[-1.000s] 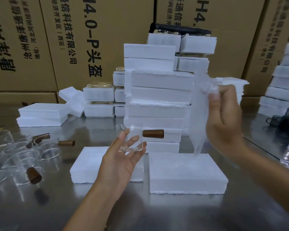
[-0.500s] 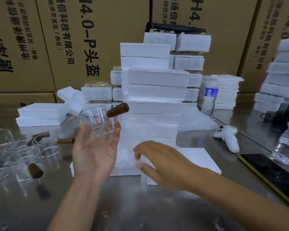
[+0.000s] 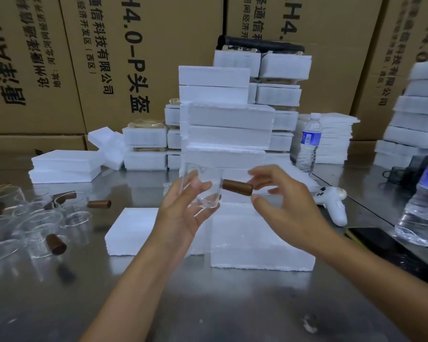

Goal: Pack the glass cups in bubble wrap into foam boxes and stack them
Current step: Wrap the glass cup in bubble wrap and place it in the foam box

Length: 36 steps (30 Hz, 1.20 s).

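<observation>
Head view, the only one I have: the left hand [image 3: 183,213] holds one glass cup [image 3: 204,193] in the air above the counter [image 3: 208,304]. Its grip is curled round the clear body, with the thumb on the near side. I think it takes the body so that the brown wooden handle [image 3: 237,187] points free toward the right hand [image 3: 287,201]. That grip is wide, with the fingers spread around the end of the handle; whether they touch it, I cannot tell. Directly under the hands lie two flat foam boxes [image 3: 257,243], probably ready to receive the cup. Behind them stands a tall foam stack [image 3: 230,134]. At the left I count at least four brown handles among the loose cups [image 3: 42,223]; the glass itself is too clear to count. Two water bottles [image 3: 309,141] stand at the right. I cannot make out any bubble wrap plainly.
</observation>
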Motion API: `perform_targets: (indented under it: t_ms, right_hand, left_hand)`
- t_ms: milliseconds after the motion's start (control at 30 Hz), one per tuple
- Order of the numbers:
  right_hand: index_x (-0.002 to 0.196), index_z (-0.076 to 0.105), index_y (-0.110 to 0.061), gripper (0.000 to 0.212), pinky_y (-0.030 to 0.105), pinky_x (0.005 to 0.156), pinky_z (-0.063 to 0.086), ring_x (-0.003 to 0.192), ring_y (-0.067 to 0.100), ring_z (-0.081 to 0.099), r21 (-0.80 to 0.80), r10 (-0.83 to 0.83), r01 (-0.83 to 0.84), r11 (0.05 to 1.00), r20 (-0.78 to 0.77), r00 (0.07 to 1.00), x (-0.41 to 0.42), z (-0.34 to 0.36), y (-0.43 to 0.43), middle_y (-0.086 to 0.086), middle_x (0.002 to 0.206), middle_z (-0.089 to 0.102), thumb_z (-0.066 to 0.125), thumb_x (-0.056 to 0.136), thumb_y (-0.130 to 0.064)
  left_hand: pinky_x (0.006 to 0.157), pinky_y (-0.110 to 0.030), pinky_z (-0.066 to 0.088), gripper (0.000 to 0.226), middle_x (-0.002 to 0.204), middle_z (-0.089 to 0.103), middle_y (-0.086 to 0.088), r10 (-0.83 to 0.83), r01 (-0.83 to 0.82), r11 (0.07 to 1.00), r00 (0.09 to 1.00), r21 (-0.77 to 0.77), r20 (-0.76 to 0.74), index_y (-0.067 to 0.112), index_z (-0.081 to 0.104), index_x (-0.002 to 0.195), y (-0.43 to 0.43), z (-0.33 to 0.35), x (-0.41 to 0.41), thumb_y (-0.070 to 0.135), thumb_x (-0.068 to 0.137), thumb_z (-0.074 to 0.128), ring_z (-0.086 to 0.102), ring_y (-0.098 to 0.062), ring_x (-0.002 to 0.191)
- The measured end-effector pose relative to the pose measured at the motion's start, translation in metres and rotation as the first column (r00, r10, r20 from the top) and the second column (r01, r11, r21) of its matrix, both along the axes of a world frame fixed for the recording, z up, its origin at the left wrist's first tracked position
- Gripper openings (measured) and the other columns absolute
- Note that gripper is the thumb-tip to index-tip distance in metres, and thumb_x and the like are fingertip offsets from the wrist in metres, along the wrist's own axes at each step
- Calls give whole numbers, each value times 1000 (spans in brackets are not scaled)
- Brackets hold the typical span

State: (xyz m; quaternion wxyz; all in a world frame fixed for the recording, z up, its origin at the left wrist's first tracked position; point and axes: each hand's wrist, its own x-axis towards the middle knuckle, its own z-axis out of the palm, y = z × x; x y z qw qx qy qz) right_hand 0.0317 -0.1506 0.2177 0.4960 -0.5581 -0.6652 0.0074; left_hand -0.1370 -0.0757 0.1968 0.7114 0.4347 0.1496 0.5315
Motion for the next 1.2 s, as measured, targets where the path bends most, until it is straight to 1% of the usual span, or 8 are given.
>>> perform_targets:
  t_ms: [133,233,400,500,633,800,1000,1200]
  right_hand:
    - [109,62,-21,21,7,81,38,95,2,56,-80,-34,42,996,102,994,11,-3,-6,-11,100,63,59,89,-17]
    - [108,64,-20,18,17,81,43,91,5,57,-127,-8,31,991,183,983,17,-8,-8,-11,97,64,54,93,-23]
    - [102,63,-18,15,21,74,41,83,10,55,-126,-36,68,990,239,970,34,-15,-7,-11,88,59,50,95,-17]
    - [104,64,-20,17,22,73,39,83,7,52,-48,-150,166,985,242,959,46,-18,-5,-9,90,58,51,95,-17]
    - [103,69,-15,17,9,67,34,78,8,52,-4,-247,248,969,67,967,57,-23,-2,-4,86,61,56,92,-14]
    - [99,70,-13,13,-1,67,36,76,1,55,-22,-261,260,965,-111,959,57,-30,1,-7,85,64,61,89,-11]
    - [94,64,-18,12,-3,65,34,75,-7,54,-4,-231,239,971,-275,933,56,-35,3,-18,79,60,61,89,-7]
    - [91,62,-20,14,-5,66,34,75,-8,54,-8,-220,231,973,-340,914,60,-36,2,-21,79,59,59,90,-7]
  left_hand:
    - [76,-26,56,64,114,66,3,66,-39,991,976,129,-210,30,59,118,-9,5,11,46,58,75,70,-14,94]
    - [70,-18,54,65,115,62,9,95,-14,972,936,234,-340,38,56,118,-17,6,19,49,60,83,68,-11,98]
    - [80,-18,53,104,124,55,15,186,-3,944,831,330,-524,38,21,145,-23,2,31,62,55,69,59,-11,112]
    - [90,-22,39,99,127,45,18,374,-11,881,626,472,-684,35,9,150,-22,-5,33,59,72,64,46,-4,117]
    - [86,-21,36,44,117,49,11,675,-12,708,305,706,-672,27,46,132,-20,-24,33,45,92,53,44,-9,116]
    - [87,-27,40,40,111,60,5,759,132,631,101,765,-643,26,55,125,-24,-32,38,50,96,41,47,-14,112]
    - [75,-23,37,49,107,65,4,755,167,645,10,746,-655,26,61,117,-25,-32,37,63,90,43,56,-15,104]
    - [58,-24,35,27,70,52,12,706,176,685,78,707,-704,26,66,84,-23,-27,35,48,91,53,54,-12,72]
